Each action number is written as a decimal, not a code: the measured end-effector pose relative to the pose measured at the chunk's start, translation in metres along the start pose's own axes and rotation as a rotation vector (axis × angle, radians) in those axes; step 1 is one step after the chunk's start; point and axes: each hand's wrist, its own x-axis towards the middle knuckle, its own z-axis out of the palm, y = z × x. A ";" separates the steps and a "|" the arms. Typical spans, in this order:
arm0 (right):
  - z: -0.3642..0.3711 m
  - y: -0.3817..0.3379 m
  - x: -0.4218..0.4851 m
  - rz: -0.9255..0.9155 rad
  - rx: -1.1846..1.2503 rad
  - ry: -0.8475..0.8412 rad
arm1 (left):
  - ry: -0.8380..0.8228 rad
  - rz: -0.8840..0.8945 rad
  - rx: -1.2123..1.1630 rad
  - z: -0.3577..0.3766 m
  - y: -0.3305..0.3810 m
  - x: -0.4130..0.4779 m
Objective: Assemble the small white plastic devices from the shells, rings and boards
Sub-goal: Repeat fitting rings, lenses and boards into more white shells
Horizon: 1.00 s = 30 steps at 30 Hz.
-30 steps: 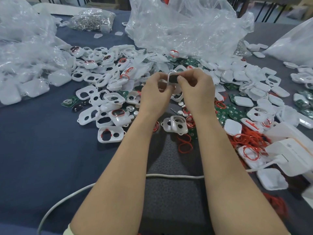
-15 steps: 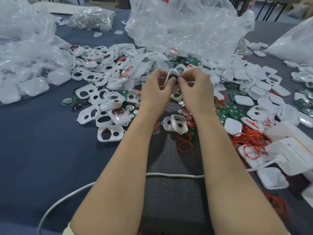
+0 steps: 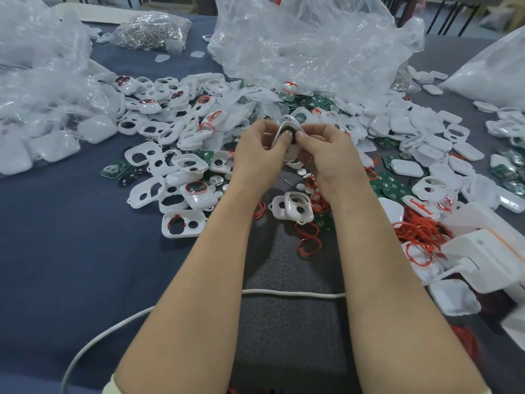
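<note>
Shell [image 3: 285,122], lengthwise upright, pinched between left hand [image 3: 260,152] and right hand [image 3: 331,156].

Head-worn, forward and down, close

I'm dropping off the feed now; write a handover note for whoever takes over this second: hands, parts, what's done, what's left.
Left hand and right hand: both pinch one white shell held up over the table, thumbs at its dark window.
Parts: loose shells, green boards and red rings lie heaped right of the hands.
Done: a few units with ring and dark window fitted lie left.
Left: finish the held shell; most shells lie unassembled.
</note>
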 end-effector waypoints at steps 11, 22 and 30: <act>0.004 -0.004 -0.003 0.053 0.198 -0.013 | -0.084 -0.138 -0.261 0.000 0.002 -0.001; 0.006 0.000 -0.005 -0.131 -0.253 0.028 | 0.056 -0.056 -0.018 0.002 -0.004 0.002; 0.005 0.002 -0.003 -0.075 -0.128 0.032 | 0.018 -0.040 -0.032 0.001 0.001 -0.002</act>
